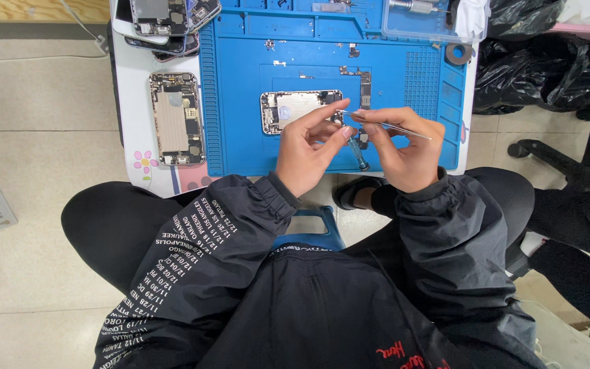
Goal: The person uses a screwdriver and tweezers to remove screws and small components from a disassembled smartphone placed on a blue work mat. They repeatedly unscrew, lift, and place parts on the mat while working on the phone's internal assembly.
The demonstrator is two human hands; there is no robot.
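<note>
A second opened phone shell [176,118] lies on the white table [131,102], just left of the blue work mat [240,102], with more stripped phones [165,20] stacked above it. A clear plastic tray [418,24] sits at the mat's top right. Black plastic bags [548,61] are heaped to the right, above a black office chair [575,164].

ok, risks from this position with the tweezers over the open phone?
1. The right hand holds the tweezers with tips at the left hand fingertips; any small part pinched there could drop off the blue mat edge onto the lap.
2. Loose screws and small parts lie scattered on the mat; a sleeve could sweep them.
3. Both hands work above the open phone, so a slip could scratch its internals.
</note>
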